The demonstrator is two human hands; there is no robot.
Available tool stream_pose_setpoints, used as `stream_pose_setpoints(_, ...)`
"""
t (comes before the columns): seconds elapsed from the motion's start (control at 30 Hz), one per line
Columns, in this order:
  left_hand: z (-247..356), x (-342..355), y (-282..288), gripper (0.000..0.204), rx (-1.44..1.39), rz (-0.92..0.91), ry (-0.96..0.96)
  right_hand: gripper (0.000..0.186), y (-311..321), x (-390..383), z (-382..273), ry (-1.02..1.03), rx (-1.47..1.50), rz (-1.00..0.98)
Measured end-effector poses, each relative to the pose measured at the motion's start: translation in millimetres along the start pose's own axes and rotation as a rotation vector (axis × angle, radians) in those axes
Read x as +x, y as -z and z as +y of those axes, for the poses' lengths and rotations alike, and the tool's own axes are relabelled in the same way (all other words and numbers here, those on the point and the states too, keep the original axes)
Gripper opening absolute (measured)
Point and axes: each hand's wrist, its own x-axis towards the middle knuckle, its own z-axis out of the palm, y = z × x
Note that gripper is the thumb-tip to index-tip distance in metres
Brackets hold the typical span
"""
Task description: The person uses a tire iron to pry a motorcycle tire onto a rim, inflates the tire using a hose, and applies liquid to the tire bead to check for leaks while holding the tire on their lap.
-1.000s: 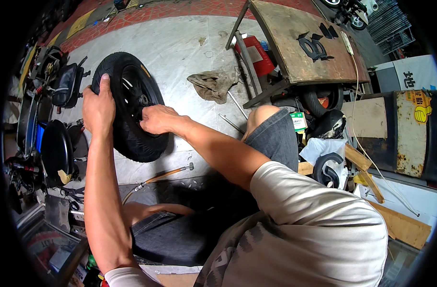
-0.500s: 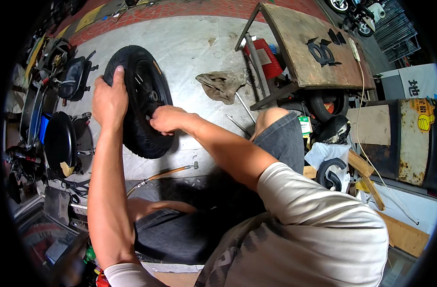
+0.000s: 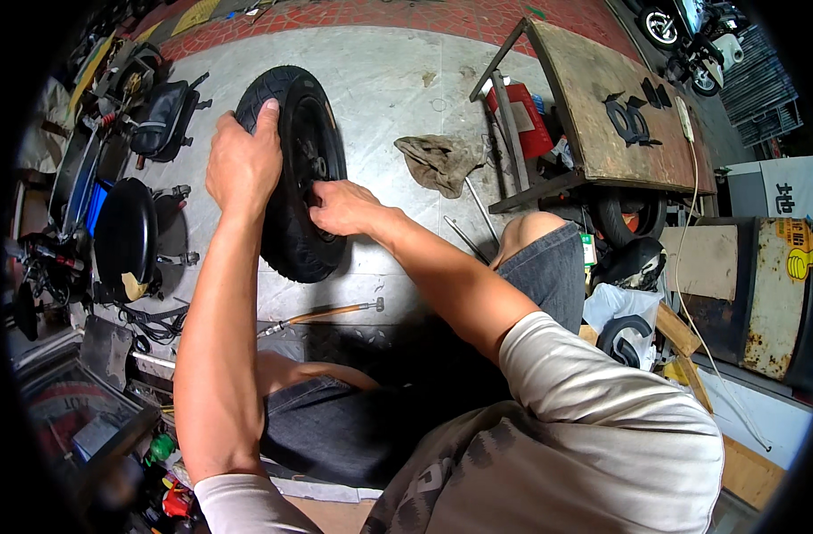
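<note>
A small black wheel with a treaded tyre (image 3: 300, 258) stands upright, slightly tilted, on the pale floor in front of me. My left hand (image 3: 244, 165) grips the tyre from its left side, the thumb lying over the tread; its other fingers are mostly hidden. My right hand (image 3: 344, 206) reaches into the open side of the wheel, just below the hub (image 3: 318, 167). Its fingers are curled together near the rim, and whatever they pinch is hidden. Nearer to me an orange hose with a metal end (image 3: 335, 310) lies on the floor.
A crumpled brown cloth (image 3: 439, 163) and metal bars (image 3: 467, 236) lie right of the wheel. Beyond them stands a worn wooden table (image 3: 593, 89) with black parts (image 3: 631, 120) on top and a red box (image 3: 522, 120) beneath. A black bag (image 3: 164, 120) and round black seat (image 3: 126, 238) are at left.
The whole view has shifted, so most things sit further right. The wheel and both hands have moved slightly away from me. Both hands keep their places on the wheel.
</note>
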Motion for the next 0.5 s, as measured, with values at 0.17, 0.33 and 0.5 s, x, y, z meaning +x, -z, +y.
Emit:
stream_pose_setpoints(0.17, 13, -2, 0, 0.079, 0.011, -0.026, 0.017, 0.037, -2, 1, 7, 0.061, 0.018, 0.059)
stream_pose_setpoints(0.33, 19, 3, 0, 0.074, -0.040, -0.050, 0.033, 0.035, 3, 5, 14, 0.002, 0.086, 0.081)
stream_pose_setpoints(0.5, -7, 25, -15, 0.051, -0.571, 0.076, 0.198, 0.039, 31, -12, -41, 0.259, 0.212, 0.807)
